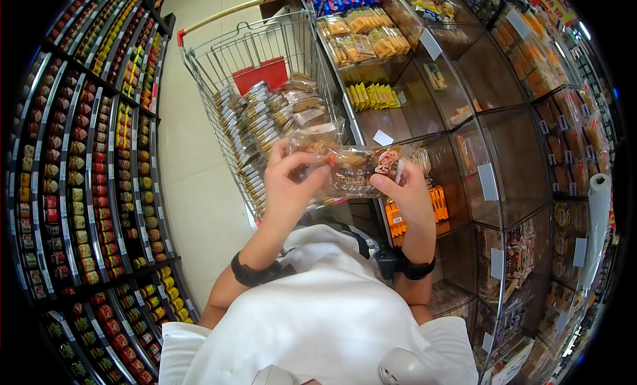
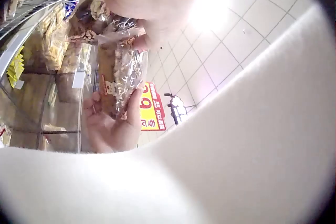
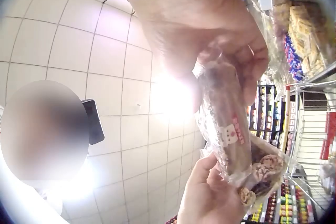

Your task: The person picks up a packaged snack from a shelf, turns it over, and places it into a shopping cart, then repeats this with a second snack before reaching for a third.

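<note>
- clear snack packet [image 3: 223, 106] gripped up top by the right hand's fingers [image 3: 256, 71], lower end held by the left's [image 3: 203, 170]
- white bear logo [image 3: 228, 135] printed on it
- tiled ceiling [image 3: 102, 50] and wire cart [image 3: 310, 100] caught too

Looks like a grocery shop; lined with jar shelves [image 1: 106, 280] and snack compartments [image 1: 509, 159]; furnished with a wire shopping cart [image 1: 260, 73] and a yellow numbered sign [image 2: 152, 111].
</note>
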`<state>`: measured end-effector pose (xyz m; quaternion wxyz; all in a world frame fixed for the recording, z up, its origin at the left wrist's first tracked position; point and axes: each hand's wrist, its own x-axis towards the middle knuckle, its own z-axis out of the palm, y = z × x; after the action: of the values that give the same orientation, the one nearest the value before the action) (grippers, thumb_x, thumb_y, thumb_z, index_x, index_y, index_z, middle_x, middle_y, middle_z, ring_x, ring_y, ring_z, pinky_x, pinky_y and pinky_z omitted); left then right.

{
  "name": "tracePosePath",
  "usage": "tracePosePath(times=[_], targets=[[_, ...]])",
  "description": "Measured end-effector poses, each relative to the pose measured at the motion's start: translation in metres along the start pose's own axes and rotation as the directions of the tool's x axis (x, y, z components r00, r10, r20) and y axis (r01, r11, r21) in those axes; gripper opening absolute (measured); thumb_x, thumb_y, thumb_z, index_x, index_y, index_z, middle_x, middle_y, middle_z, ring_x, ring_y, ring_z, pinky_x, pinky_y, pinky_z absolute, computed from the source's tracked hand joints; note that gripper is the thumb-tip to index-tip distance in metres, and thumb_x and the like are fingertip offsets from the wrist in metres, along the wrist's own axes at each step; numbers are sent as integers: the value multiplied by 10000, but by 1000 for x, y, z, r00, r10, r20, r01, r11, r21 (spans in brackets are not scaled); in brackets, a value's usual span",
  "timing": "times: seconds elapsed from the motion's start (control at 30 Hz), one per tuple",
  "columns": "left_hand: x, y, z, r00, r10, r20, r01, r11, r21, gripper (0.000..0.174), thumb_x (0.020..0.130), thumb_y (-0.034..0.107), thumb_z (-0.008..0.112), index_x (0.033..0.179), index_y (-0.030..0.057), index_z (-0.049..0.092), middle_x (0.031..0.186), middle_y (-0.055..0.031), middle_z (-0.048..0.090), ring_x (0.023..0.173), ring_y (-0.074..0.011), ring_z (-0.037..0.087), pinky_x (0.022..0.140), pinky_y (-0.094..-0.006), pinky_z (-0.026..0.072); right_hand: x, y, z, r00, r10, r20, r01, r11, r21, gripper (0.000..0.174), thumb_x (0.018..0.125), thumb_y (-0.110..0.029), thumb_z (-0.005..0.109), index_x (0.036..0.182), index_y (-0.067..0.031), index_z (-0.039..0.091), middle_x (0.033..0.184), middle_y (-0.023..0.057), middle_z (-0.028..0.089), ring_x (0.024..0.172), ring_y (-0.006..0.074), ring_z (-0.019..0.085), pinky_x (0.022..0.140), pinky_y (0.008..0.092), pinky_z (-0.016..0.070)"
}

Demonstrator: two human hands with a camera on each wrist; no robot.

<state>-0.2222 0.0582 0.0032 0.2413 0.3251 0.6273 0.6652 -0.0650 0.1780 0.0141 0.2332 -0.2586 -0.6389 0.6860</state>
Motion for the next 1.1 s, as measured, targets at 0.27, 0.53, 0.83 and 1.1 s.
tracePosePath(times=[0.27, 0.53, 0.83, 1.1], targets=[[-2, 4, 1, 999, 39, -4, -39, 998, 50, 137, 668, 35, 674, 779, -9, 607, 1071, -98, 415, 909, -182, 513, 673, -247, 474, -1, -3, 3, 1000, -10, 1, 10, 1000, 0, 297, 741, -158, 673, 954, 14, 558, 812, 1, 577, 712, 49, 496, 634, 198, 418], [-5, 2, 0, 989, 148, -13, -138, 950, 281, 148, 692, 83, 650, 815, 19, 599, 1063, -121, 426, 977, -239, 468, 793, -299, 406, -4, -3, 6, 999, -44, 21, 45, 997, -59, 303, 747, -178, 673, 947, 17, 555, 799, 1, 578, 698, 46, 489, 614, 194, 413], [-8, 4, 0, 995, 96, 31, -99, 986, 130, 246, 683, 133, 661, 900, 37, 594, 1074, -133, 401, 1021, -252, 427, 863, -315, 355, -11, -6, 5, 998, -52, -25, 53, 997, 47, 252, 758, -133, 651, 941, 8, 550, 821, -8, 566, 725, 47, 491, 643, 200, 410], [-11, 3, -7, 986, 66, 151, -92, 981, 172, 356, 672, 203, 697, 933, -4, 573, 1092, -125, 370, 1043, -231, 407, 891, -301, 331, -14, -4, 0, 999, -36, -40, 41, 991, 130, 234, 763, -98, 639, 949, -1, 537, 831, -13, 550, 741, 59, 497, 670, 206, 412]])
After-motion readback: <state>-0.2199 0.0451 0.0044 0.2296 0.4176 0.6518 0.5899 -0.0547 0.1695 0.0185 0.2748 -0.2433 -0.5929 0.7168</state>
